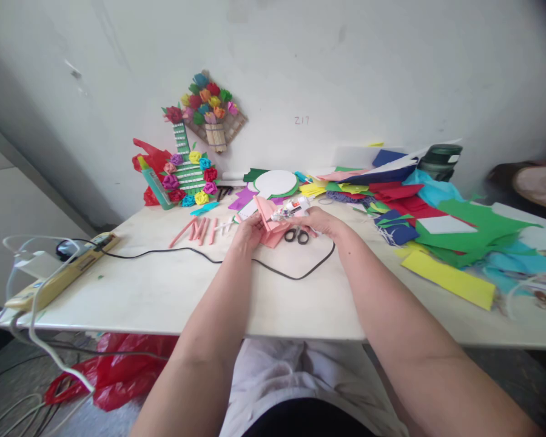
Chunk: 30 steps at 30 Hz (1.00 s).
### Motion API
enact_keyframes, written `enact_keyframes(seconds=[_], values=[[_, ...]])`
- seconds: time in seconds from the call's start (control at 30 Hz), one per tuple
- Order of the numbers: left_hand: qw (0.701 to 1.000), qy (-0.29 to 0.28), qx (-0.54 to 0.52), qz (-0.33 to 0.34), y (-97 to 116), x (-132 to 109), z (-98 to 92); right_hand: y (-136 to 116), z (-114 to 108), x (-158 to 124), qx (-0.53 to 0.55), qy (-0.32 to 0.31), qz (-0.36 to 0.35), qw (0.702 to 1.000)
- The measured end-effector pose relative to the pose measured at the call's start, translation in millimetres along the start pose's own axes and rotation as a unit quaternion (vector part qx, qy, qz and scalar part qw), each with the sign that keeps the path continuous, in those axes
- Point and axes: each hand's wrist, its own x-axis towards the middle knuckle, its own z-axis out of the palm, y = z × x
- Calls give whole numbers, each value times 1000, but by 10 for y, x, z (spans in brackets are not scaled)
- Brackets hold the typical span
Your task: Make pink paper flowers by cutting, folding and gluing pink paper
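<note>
My left hand has its fingers closed on a folded salmon-pink paper, held just above the table. My right hand is wrapped round a white glue gun, whose nozzle points left at the paper; its black cord loops over the table. Beneath my right hand lies a pair of scissors with black handles. More salmon paper lies under the hands. Left of my left hand, several rolled pink paper sticks rest in a row.
A yellowish power strip sits at the left edge. Behind stand a green bottle, a paper-flower stand and a flower-basket decoration against the wall. Coloured paper sheets and a dark jar crowd the right side.
</note>
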Motion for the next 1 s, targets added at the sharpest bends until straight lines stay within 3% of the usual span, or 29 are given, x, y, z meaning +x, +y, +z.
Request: enact_keyframes(seconds=[1.0], values=[[1000, -10, -15, 5, -5, -7, 9, 55, 14, 85, 33, -3, -3, 999]])
